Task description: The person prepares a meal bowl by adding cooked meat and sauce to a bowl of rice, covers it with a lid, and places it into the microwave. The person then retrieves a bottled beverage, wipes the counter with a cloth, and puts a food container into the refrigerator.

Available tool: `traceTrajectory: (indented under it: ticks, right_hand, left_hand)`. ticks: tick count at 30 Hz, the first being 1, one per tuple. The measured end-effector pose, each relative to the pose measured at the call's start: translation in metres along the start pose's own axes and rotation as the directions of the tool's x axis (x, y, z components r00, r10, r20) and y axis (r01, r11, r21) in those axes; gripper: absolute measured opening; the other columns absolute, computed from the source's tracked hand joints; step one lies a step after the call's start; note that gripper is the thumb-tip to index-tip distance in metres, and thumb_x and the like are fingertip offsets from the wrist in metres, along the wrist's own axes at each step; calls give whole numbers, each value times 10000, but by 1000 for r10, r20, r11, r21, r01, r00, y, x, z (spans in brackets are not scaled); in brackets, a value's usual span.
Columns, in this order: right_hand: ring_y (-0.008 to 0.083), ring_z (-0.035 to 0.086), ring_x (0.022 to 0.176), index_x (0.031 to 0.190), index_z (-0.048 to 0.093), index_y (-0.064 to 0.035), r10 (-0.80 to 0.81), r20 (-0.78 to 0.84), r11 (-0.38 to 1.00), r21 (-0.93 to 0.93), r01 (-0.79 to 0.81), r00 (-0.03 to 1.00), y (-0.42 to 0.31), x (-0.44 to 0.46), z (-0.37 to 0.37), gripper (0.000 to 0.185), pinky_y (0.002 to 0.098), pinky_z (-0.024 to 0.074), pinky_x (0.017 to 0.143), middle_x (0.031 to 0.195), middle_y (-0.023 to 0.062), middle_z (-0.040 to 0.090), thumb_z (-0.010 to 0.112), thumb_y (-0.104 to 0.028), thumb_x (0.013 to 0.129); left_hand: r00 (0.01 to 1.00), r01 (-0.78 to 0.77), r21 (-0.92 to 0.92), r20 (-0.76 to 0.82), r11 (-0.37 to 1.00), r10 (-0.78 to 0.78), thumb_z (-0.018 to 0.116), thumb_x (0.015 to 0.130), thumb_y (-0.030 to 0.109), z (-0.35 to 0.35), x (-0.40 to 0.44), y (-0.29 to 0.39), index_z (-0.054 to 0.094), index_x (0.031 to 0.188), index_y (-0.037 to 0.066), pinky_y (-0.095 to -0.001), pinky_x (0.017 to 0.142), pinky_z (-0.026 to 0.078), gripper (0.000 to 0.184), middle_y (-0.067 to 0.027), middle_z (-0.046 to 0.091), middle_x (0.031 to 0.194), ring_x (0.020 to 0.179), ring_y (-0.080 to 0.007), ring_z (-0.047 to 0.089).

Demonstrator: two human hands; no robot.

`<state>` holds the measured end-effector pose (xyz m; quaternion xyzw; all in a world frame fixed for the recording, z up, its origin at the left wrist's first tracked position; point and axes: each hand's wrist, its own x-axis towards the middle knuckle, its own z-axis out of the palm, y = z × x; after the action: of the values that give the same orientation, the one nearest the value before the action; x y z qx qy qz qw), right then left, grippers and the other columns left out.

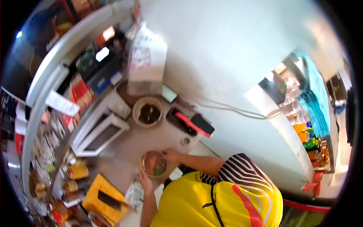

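A round container [154, 163] with orange-brown and green contents is held between my two hands, low over the counter. My left hand [145, 181] grips its lower left edge. On its upper right edge are the closed fingers of my right hand [171, 155]. Farther up the counter sits a round tub [148, 112] with dark contents. To the right of that tub lies a black case or tray [182, 122] with a red and black object [194, 124] across it.
A white-framed device [102, 135] stands on the left of the counter [130, 149]. A yellow box [106, 199] is at the lower left. A plastic bag [146, 62] hangs by the wall, where a cable [230, 109] runs. Bottles [302, 132] are at right.
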<state>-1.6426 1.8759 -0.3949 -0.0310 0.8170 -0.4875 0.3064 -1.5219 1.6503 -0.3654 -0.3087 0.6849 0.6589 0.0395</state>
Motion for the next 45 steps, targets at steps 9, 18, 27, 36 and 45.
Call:
traceTrajectory:
  ticks: [9, 18, 27, 36, 45]
  right_hand:
    - [175, 538, 724, 955, 655, 24, 108, 317, 834, 486, -260, 942, -8, -7, -4, 297, 319, 424, 650, 837, 63, 595, 638, -193, 753]
    - [175, 549, 776, 1069, 591, 30, -16, 419, 625, 713, -318, 908, -45, -60, -40, 351, 300, 458, 682, 914, 71, 588, 594, -117, 750]
    - [222, 572, 1060, 1308, 460, 9, -147, 253, 384, 906, -181, 956, -66, -78, -81, 588, 338, 468, 943, 1171, 98, 589, 597, -83, 743]
    - [237, 569, 1108, 1323, 445, 9, -165, 95, 178, 982, -65, 982, -84, -102, -112, 592, 380, 454, 996, 1205, 109, 582, 582, -71, 752]
    - [257, 574, 1091, 1255, 489, 29, -160, 42, 146, 989, -19, 986, -45, -103, -105, 531, 397, 454, 994, 1181, 132, 590, 593, -93, 749]
  left_hand:
    - [995, -74, 228, 89, 971, 55, 426, 1015, 316, -29, 42, -50, 455, 1318, 49, -341, 767, 478, 405, -78, 558, 1133, 949, -201, 558]
    - [939, -240, 185, 295, 953, 179, 426, 1011, 328, -30, 57, -38, 434, 1334, 71, -385, 831, 480, 413, -88, 508, 1244, 1033, -250, 546]
    - [985, 105, -229, 155, 968, -70, 478, 990, 387, 53, 10, 144, 369, 1400, 59, -412, 973, 441, 537, -107, 443, 1394, 1232, -276, 483]
    - [866, 93, -169, 500, 981, 4, 495, 982, 394, 52, 71, 180, 483, 1312, 20, -370, 890, 483, 499, -97, 539, 1278, 1111, -227, 568]
    - [679, -534, 779, 164, 329, 715, 557, 877, 73, 63, 89, 294, 375, 1401, -12, -409, 834, 517, 561, -225, 284, 1492, 1188, -347, 528]
